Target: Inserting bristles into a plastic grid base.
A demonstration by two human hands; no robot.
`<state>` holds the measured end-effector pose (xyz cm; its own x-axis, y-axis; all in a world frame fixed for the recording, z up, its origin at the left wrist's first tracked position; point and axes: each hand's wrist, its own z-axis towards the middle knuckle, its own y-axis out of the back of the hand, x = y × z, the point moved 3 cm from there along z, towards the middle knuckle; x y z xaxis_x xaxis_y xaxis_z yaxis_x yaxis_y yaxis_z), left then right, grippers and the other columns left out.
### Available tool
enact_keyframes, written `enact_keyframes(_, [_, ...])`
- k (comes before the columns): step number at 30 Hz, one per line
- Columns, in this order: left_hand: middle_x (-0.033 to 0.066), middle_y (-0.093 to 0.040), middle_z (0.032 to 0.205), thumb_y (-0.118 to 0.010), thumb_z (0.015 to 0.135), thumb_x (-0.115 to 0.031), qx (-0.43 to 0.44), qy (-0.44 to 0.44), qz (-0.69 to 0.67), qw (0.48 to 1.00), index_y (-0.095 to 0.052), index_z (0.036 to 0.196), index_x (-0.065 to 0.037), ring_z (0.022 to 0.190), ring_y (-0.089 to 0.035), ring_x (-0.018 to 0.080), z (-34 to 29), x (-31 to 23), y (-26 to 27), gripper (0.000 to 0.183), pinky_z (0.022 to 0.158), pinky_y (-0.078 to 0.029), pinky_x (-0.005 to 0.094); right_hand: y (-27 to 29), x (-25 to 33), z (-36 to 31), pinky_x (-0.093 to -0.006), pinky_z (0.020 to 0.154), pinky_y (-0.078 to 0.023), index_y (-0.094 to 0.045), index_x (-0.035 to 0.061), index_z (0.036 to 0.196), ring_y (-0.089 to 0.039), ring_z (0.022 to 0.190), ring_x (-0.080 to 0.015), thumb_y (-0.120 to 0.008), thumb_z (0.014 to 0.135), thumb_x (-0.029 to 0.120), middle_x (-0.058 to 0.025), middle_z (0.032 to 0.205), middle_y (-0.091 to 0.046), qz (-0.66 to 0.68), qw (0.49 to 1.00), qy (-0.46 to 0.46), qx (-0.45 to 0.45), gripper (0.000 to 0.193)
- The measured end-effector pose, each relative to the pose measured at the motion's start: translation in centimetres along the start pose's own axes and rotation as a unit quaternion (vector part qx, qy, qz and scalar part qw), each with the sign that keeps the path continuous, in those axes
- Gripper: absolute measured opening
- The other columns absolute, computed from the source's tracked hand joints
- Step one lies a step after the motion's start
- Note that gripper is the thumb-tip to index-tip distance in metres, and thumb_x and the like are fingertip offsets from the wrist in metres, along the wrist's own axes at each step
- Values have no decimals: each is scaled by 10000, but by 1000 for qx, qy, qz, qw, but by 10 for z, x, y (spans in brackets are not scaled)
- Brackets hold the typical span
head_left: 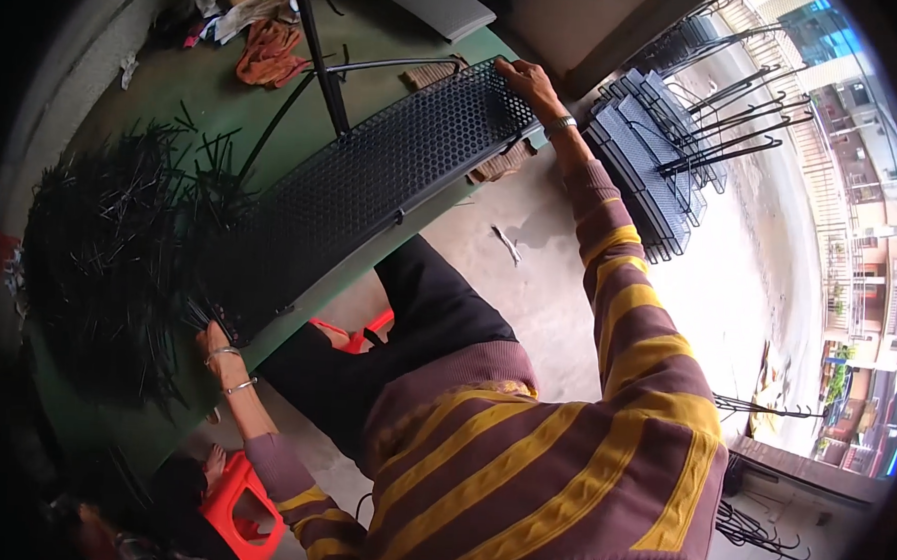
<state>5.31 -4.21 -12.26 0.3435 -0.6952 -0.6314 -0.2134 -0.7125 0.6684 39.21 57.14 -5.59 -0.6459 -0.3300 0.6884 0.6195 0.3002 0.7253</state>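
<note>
while the panel lies slantwise over the green table, right hand: closed on its far right corner, fingers curled over the edge, a narrow hold.
left hand: at the panel's other end, by the table's near edge; thin black strips show beside the fingertips, but i cannot tell whether the grip is on them, on the panel, or how tight it is.
panel: long, black, full of small holes; its left end sinks into shadow.
heap: loose black strips piled on the left, just beside the panel's left end.
stand: a dark pole with splayed legs, beyond the panel.
rag: orange-brown, crumpled, just left of the stand.
racks: black mesh, stacked to the right of the right forearm, long hooks jutting out to the right.
stools: both red, one at lower left, the other partly behind the person's legs.
floor: pale, with a white scrap on it.
sleeves: plum and mustard stripes.
</note>
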Motion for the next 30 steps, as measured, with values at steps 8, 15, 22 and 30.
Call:
enact_keyframes(8, [157,-678,976,-751,684,-429,-43,-2,19,999,-682,985,-1,857,-642,273,59,27,-18,527,761,-509,364,22,7,-18,-353,691,-467,-662,-46,837,-610,755,-221,-481,759,779,-153,732,-613,-24,997,-45,58,847])
enact_keyframes(15, [211,-664,1012,-696,703,-441,-23,2,42,999,-661,983,76,923,-639,329,124,87,-29,589,830,-500,383,22,20,-26,-362,620,-470,-623,-61,659,-619,671,-219,-501,710,809,-134,636,-600,-39,998,-6,-45,880])
enact_keyframes(22, [198,-674,972,-633,749,-396,-39,-9,22,999,-663,975,74,887,-650,302,90,73,-19,523,788,-504,367,8,11,-10,-377,651,-490,-671,-69,774,-661,712,-269,-511,704,803,-174,715,-650,-65,995,-69,7,889])
enact_keyframes(30, [125,-612,850,-597,768,-191,-37,-62,-224,972,-585,907,46,735,-577,236,-14,11,-28,275,688,-488,343,21,8,-16,-402,741,-454,-669,-53,804,-640,758,-285,-468,773,756,-204,718,-633,-57,997,-54,12,834])
